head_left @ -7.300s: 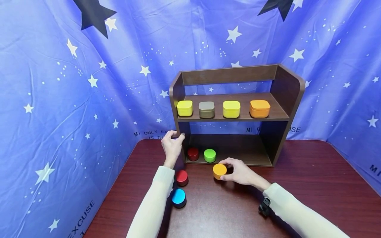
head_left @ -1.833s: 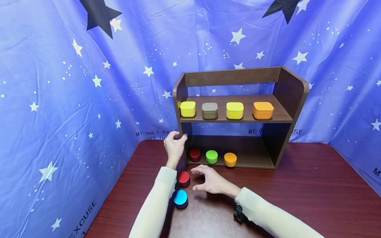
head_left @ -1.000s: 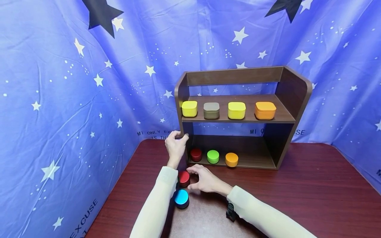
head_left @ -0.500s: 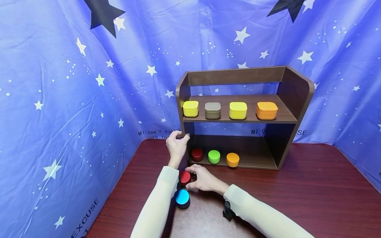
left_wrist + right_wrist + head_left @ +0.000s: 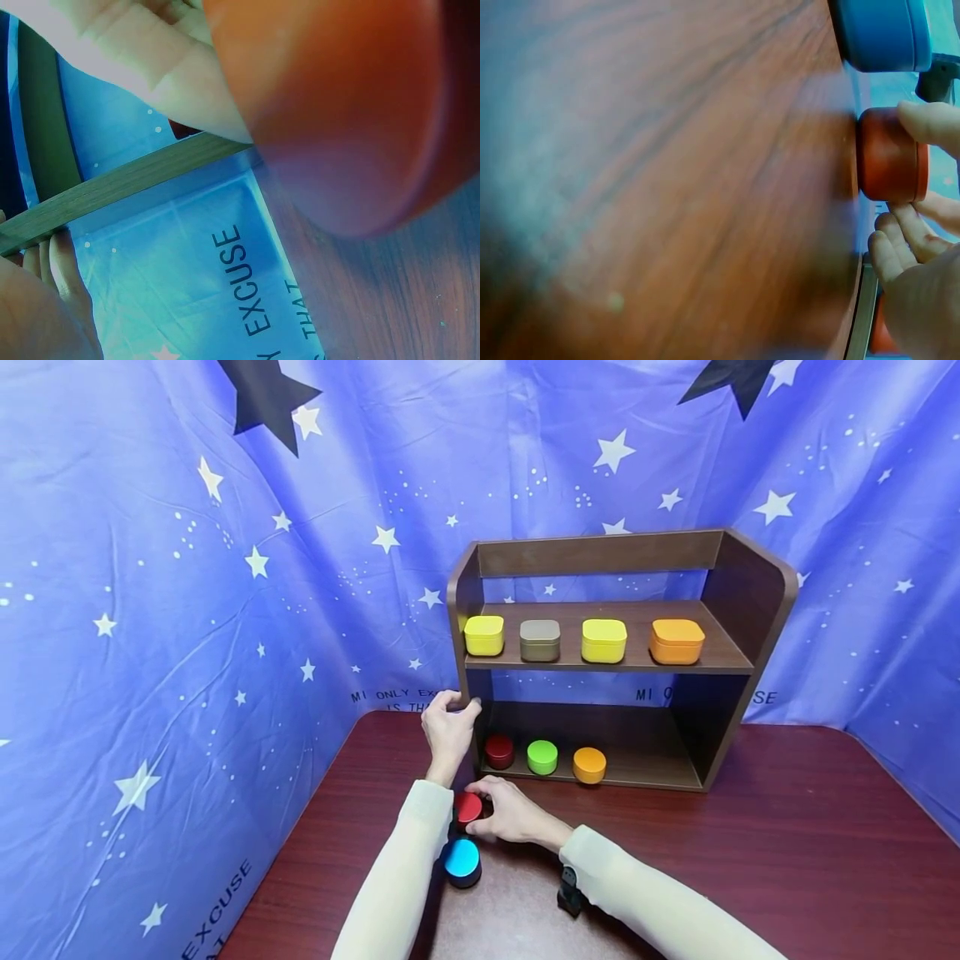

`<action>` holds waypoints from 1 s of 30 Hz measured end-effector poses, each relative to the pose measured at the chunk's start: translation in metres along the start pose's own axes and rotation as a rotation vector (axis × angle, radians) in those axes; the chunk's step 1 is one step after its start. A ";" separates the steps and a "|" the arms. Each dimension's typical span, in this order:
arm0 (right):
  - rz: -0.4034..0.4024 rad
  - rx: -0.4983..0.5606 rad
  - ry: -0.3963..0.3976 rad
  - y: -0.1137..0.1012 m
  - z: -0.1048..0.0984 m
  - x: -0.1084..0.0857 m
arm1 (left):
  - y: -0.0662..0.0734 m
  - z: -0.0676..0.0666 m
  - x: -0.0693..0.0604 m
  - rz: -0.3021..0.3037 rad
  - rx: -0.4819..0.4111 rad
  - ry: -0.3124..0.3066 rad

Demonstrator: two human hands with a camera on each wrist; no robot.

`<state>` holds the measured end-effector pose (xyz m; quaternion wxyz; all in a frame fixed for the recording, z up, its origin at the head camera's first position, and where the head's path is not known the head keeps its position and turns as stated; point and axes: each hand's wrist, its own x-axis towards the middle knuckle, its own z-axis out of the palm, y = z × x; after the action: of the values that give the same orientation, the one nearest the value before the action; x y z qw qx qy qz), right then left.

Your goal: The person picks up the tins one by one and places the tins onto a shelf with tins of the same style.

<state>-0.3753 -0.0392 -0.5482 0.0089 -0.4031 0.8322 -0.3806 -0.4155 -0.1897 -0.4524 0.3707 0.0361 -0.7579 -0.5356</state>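
My left hand grips the left side panel of the dark brown two-tier shelf; in the left wrist view, fingers of the left hand lie against that board. My right hand holds a round red tin on the table, thumb on the near side and fingers on the far side. In the right wrist view the thumb meets the red tin. Just nearer stands a round blue tin. The lower tier bears dark red, green and orange round tins.
On the upper tier stand a yellow box, a grey-brown box, a second yellow box and an orange box. A blue star-printed curtain surrounds the reddish-brown table.
The orange round tin, in my right hand earliest, now sits on the lower tier. My right hand has moved left and taken hold of the red tin. My left hand stays on the panel.
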 end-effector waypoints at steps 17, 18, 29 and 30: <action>0.008 0.012 0.026 0.007 0.006 0.000 | 0.001 0.002 0.001 0.011 -0.014 0.007; 0.015 0.014 0.024 0.004 0.004 -0.001 | 0.001 0.003 0.000 0.011 -0.015 0.009; 0.141 0.035 -0.010 -0.036 -0.019 -0.010 | 0.000 0.001 0.000 0.019 -0.020 0.003; 0.149 0.038 -0.008 -0.036 -0.019 -0.010 | 0.000 0.000 0.000 0.023 -0.018 0.006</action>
<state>-0.3507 -0.0342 -0.5142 0.0485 -0.3413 0.8525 -0.3930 -0.4160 -0.1896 -0.4523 0.3791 0.0256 -0.7523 -0.5382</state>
